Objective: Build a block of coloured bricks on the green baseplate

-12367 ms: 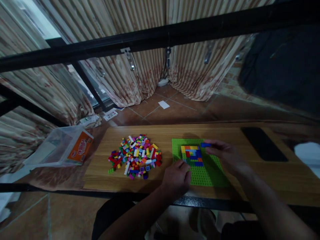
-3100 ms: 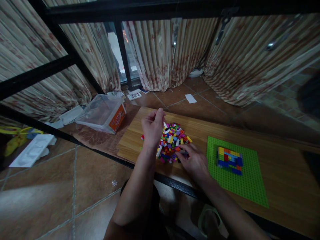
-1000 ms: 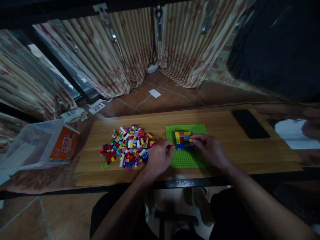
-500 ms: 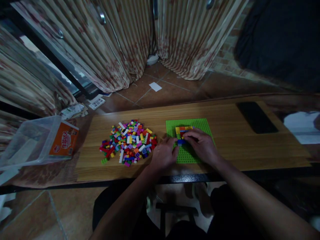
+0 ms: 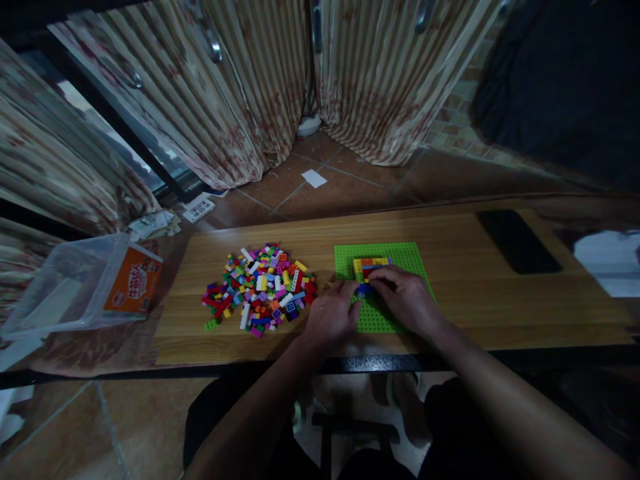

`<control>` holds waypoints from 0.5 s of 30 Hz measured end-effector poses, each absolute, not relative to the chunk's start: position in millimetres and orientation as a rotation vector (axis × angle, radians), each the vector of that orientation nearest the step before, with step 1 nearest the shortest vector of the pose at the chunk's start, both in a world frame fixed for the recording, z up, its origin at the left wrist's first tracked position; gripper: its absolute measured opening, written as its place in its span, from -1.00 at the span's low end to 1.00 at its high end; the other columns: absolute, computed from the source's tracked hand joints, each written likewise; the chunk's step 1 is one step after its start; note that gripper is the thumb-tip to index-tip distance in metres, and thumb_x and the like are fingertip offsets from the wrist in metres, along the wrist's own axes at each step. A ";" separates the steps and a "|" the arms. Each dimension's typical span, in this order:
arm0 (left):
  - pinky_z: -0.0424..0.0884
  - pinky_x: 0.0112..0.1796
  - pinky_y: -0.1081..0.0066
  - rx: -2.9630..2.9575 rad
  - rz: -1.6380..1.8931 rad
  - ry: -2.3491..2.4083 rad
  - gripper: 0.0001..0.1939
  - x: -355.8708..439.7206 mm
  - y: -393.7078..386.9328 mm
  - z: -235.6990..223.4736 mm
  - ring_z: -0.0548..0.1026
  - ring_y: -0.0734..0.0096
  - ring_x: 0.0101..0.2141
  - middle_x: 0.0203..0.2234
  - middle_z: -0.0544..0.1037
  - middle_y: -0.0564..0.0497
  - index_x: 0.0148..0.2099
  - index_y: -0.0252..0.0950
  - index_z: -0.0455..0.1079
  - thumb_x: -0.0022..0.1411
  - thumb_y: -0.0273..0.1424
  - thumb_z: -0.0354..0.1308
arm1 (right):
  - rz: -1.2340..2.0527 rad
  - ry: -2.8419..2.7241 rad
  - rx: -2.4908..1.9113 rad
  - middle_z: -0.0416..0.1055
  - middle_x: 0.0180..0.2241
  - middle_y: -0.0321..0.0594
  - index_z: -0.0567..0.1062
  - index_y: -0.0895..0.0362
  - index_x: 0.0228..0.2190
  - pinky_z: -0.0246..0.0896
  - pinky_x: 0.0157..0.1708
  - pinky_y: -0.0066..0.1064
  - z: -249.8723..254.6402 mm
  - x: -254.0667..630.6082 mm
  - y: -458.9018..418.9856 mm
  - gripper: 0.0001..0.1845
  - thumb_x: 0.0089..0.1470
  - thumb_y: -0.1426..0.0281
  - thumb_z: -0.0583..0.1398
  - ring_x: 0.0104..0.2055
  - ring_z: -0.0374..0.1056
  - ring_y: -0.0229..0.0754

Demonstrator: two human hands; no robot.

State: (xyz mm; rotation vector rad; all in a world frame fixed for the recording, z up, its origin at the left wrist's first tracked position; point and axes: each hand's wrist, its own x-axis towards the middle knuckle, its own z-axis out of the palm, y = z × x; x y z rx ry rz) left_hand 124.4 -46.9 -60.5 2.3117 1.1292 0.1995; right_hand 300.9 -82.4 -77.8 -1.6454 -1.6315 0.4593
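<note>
Multicoloured rectangular plastic brick build (image 5: 371, 263) on flat green studded plastic baseplate (image 5: 380, 319), at 3 o'clock of multicoloured plastic brick pile (image 5: 267, 287). Right hand (image 5: 406, 299) at build's 4 o'clock, left hand (image 5: 332, 313) at 8; fingers bent, closure or grip: cannot tell.

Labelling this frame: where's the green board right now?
Green board: head view, right of centre on the wooden table, between brick pile (left) and black slab (right), left hand and right hand partly covering it.
</note>
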 end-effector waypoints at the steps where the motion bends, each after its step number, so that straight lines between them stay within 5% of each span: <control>1: 0.42 -0.05 0.24 2.316 0.191 1.128 -0.61 124.6 -46.9 -60.6 0.48 0.21 -0.05 -0.01 0.46 -0.10 0.16 -0.27 0.27 0.31 -0.35 0.00 | 0.448 -1.651 -1.654 0.55 -0.29 -0.25 0.54 0.07 -0.36 0.29 -0.15 -0.34 -77.7 300.6 -82.2 -0.86 0.15 0.45 0.15 -0.24 0.45 -0.18; 15: 0.42 -0.04 0.25 2.336 0.190 1.122 -0.58 126.5 -49.4 -62.6 0.45 0.21 -0.02 0.00 0.45 -0.09 0.20 -0.25 0.24 0.31 -0.34 0.00 | 0.415 -1.699 -1.719 0.55 -0.31 -0.21 0.54 0.08 -0.37 0.29 -0.19 -0.32 -78.1 299.8 -79.1 -0.81 0.17 0.43 0.11 -0.27 0.46 -0.14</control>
